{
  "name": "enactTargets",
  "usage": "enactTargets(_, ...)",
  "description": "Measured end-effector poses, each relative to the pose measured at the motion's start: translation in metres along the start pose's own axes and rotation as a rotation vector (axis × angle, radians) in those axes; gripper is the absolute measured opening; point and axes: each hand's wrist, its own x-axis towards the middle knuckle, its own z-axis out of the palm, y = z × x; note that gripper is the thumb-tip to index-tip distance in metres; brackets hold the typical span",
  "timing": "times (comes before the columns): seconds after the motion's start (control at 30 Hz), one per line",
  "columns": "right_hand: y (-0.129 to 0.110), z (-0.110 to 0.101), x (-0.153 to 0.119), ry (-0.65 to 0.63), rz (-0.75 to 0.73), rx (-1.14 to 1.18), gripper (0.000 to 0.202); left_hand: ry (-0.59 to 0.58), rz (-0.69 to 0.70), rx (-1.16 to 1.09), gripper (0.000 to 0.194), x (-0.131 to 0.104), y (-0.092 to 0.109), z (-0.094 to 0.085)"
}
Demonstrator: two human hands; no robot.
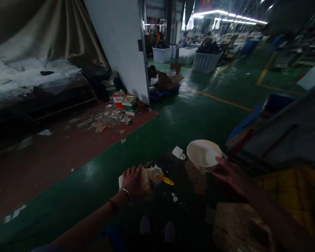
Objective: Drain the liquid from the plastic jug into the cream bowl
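My left hand (133, 181), with a bracelet on its wrist, grips a pale glue-smeared container (150, 176) from which a yellow handle (166, 180) sticks out to the right. My right hand (227, 171) holds a white bowl (203, 154) by its near rim, above the dark wet patch of green floor (183, 196). The bowl looks coated with whitish paste inside. A small white scrap (179, 152) lies on the floor just left of the bowl. My feet show below, dim.
Small tins (128, 104) and torn paper litter the red floor by a white door panel (120, 42). An open cardboard box (168, 78) and white crates (206, 61) stand farther back, where people sit. Blue and yellow-covered items crowd the right side.
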Motion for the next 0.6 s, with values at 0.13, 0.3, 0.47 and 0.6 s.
enactTargets(0.13, 0.013, -0.013, 0.001, 0.237, 0.044, 0.095, 0.032, -0.007, 0.058, -0.029, 0.097, 0.014, -0.022, 0.004)
enactTargets(0.3, 0.043, -0.025, 0.012, 0.388, 0.086, 0.147, 0.028, -0.015, 0.089, -0.007, 0.093, 0.047, -0.043, 0.011)
enactTargets(0.47, 0.075, -0.039, 0.037, 0.508, 0.116, 0.213, 0.029, -0.04, 0.096, 0.049, 0.09, 0.103, -0.041, 0.022)
enactTargets(0.6, 0.098, -0.063, 0.072, 0.55, 0.118, 0.225, 0.033, -0.039, 0.131, 0.088, 0.088, 0.165, -0.026, 0.033)
